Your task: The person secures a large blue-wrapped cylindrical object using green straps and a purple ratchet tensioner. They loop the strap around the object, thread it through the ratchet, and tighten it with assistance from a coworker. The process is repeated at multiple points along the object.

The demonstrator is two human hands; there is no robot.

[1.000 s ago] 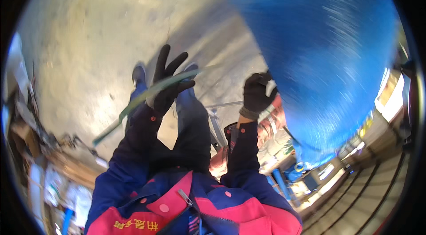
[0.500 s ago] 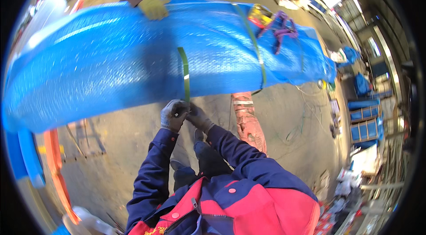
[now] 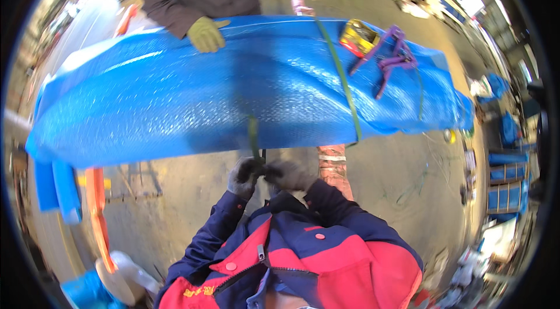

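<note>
A long bundle in shiny blue woven tarp (image 3: 192, 105) lies crosswise before me. Over its near side hangs a short green strap (image 3: 253, 134), its lower part running into my hands. My gloved left hand (image 3: 242, 177) is closed around the strap just below the bundle's near edge. Right beside it, touching, my gloved right hand (image 3: 291, 175) pinches at the same strap; its fingers are partly smeared by motion. Another green strap (image 3: 339, 67) goes round the bundle farther right. On top lie a purple-handled hand tool (image 3: 399, 59) and a yellow-and-red packet (image 3: 359, 38).
Across the bundle stands a co-worker, one yellow-gloved hand (image 3: 206, 35) resting on the tarp, the other arm stretched rightward. A red-wrapped support (image 3: 333, 172) and an orange support (image 3: 95, 198) stand under the bundle. Blue-lined racks (image 3: 506, 183) stand at the far right.
The green strap's upper end has slid down toward me, with both my hands drawn closer to my body. The co-worker's other arm now reaches out to the right. The view has shifted slightly.
</note>
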